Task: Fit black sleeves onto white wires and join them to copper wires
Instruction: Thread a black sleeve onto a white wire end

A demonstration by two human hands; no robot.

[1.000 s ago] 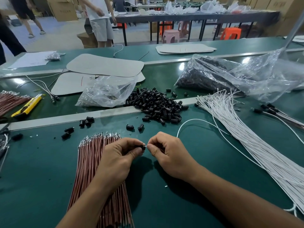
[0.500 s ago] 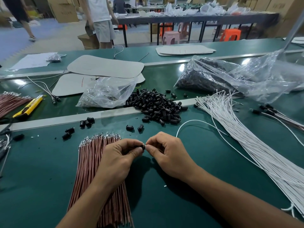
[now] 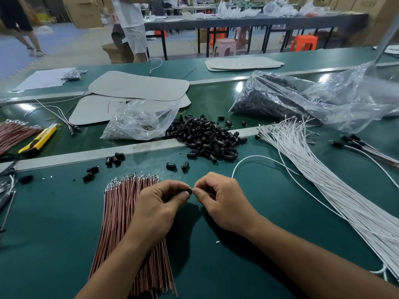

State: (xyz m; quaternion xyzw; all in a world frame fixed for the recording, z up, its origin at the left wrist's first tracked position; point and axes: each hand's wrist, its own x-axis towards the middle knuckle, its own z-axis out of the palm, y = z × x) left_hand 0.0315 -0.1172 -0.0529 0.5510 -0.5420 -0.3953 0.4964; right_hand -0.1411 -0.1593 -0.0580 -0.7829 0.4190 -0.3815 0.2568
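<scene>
Green counter (image 3: 54,234), busy workshop floor behind. Left hand (image 3: 155,210) pinches a black sleeve (image 3: 188,192) at its fingertips. Right hand (image 3: 222,203) pinches the end of a white wire (image 3: 259,157), tip at the sleeve's mouth. The small gap between the hands a second ago has closed, so insertion looks begun but not seated. Copper wires (image 3: 121,212) lie under the left wrist. Two loose sleeves (image 3: 171,166) sit just ahead, the sleeve pile (image 3: 207,137) beyond, the white wire bundle (image 3: 323,186) to the right. Open counter near the elbows.

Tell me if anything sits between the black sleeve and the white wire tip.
Nothing visible does. The left hand pinches the small black plastic sleeve, the right hand pinches the thin white wire near its tip, and the two nearly meet in open air.
</scene>
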